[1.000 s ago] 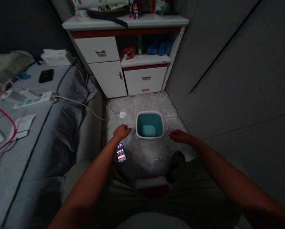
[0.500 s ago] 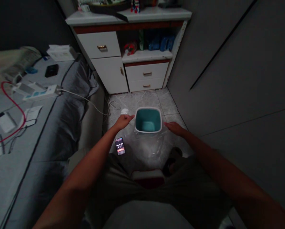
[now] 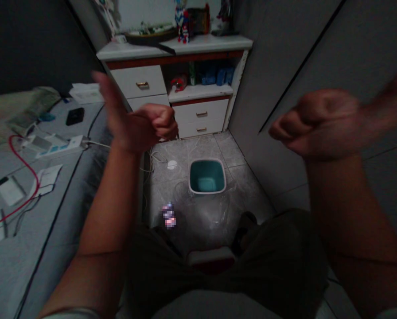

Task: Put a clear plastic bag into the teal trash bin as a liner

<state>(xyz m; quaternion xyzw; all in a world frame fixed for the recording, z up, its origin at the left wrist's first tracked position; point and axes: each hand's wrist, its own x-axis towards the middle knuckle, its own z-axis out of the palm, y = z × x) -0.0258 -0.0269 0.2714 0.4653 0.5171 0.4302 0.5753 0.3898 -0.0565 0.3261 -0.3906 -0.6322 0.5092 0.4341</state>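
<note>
My left hand is raised high in view and blurred by motion, curled into a fist with the thumb sticking up. My right hand is also a blurred fist, raised level with it at the right. Neither hand holds or touches anything. Far below them, a square white wastebasket with a teal inside stands on the tiled floor. A pixelated patch marks the spot on the floor where a phone lay. Thin clear plastic lies faintly on the tiles nearer me.
A white cabinet with drawers and shelves stands ahead, with figurines on top. To the left is a bed with a grey sheet, holding a power strip, red cable and black phone. A grey wall runs along the right.
Both hands have lifted from beside the wastebasket and closed into fists. The phone's lit screen no longer shows on the floor. The view has tilted slightly.
</note>
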